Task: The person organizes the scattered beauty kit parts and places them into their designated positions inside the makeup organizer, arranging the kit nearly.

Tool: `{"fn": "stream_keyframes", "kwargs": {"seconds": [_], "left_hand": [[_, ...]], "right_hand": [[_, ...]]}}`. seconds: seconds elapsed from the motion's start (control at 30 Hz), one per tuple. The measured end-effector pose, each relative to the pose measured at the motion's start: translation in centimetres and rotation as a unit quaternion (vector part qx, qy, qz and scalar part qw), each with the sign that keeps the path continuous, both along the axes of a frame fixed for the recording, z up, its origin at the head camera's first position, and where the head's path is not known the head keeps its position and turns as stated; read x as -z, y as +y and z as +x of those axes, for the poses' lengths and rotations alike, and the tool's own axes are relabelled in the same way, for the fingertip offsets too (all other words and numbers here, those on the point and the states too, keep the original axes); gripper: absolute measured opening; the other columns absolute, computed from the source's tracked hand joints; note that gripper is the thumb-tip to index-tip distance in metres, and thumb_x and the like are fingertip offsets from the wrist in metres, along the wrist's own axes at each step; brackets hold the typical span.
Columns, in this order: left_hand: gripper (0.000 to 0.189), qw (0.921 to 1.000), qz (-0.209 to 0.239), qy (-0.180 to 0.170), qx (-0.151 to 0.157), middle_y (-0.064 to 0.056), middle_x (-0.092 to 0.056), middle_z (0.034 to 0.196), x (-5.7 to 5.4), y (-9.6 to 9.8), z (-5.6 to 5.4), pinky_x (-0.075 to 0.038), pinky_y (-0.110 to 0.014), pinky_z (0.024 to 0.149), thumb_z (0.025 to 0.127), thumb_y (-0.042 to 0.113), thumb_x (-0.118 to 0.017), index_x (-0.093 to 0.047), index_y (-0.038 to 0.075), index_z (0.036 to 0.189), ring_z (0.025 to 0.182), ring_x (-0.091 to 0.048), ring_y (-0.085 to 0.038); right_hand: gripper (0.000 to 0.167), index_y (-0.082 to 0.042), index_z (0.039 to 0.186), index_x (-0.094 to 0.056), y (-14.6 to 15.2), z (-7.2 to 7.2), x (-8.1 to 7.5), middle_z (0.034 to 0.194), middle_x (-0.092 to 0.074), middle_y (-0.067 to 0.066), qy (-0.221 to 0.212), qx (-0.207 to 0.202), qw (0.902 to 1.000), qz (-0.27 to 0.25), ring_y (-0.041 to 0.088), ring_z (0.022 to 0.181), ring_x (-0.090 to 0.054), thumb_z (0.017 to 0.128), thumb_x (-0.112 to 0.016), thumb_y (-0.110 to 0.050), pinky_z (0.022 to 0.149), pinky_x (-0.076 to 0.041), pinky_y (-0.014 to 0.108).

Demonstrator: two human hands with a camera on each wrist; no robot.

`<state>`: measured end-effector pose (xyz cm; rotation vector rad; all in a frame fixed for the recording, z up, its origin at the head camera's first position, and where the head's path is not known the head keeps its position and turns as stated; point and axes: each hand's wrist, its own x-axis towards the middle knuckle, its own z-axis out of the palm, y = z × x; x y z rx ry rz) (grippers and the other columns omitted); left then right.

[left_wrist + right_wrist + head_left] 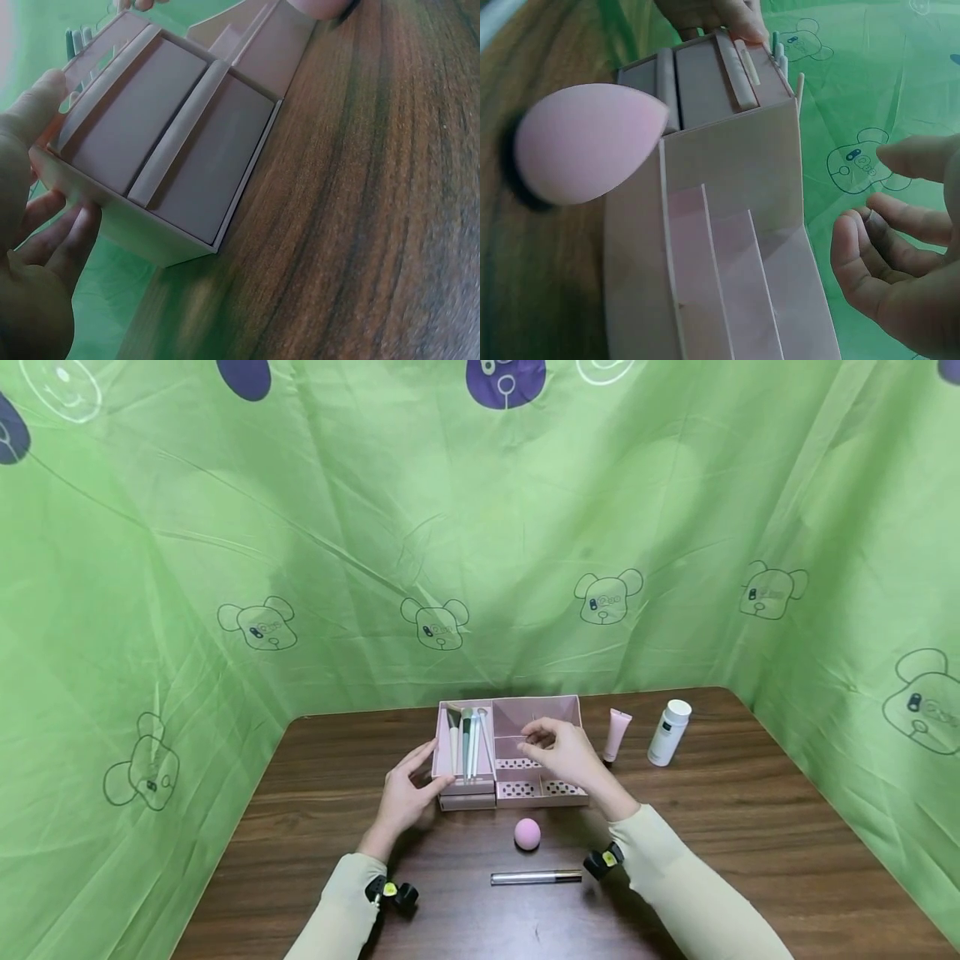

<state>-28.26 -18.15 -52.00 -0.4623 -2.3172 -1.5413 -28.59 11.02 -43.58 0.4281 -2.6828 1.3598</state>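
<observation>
The right hand (564, 753) hangs loose, empty, over the pink box (468, 802) (left hand (402, 795) grips it), likely packing; next, maybe pinch the sponge (527, 834).

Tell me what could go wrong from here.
The pink sponge sits loose in front of the pink box; its rounded shape could let it roll if bumped. The silver pen lies close to the right wrist's camera, so a small slip might knock it. The pink tube stands near the right hand; a sideways sweep could tip it.
</observation>
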Motion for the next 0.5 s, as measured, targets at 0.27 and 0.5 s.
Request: {"fn": "stream_keyframes", "kwargs": {"seconds": [0.27, 0.5], "left_hand": [[0.066, 0.9999, 0.002, -0.01, 0.012, -0.022, -0.053, 0.139, -1.7, 0.2, 1.0, -0.052, -0.05, 0.098, 0.078, 0.014, -0.082, -0.054, 0.001, 0.137, 0.117, -0.059, -0.038], [0.067, 0.9985, -0.048, 0.001, -0.027, -0.009, -0.058, 0.137, 0.3, -0.4, -0.2, -0.044, -0.04, 0.11, 0.076, 0.032, -0.084, -0.059, 0.019, 0.136, 0.126, -0.055, -0.026]], "right_hand": [[0.023, -0.01, 0.099, -0.07, 1.7, 1.8, 1.3, 0.085, -0.069, -0.004, 0.02, -0.061, 0.9979, 0.01, 0.01, 0.077, -0.064, 0.083, -0.078, -0.024, 0.071, -0.057, 0.022], [0.014, -0.012, 0.089, -0.068, 3.1, 3.1, 2.9, 0.082, -0.068, -0.005, 0.03, -0.112, 0.9932, 0.011, 0.008, 0.075, -0.062, 0.082, -0.077, -0.02, 0.067, -0.059, 0.028]]}}
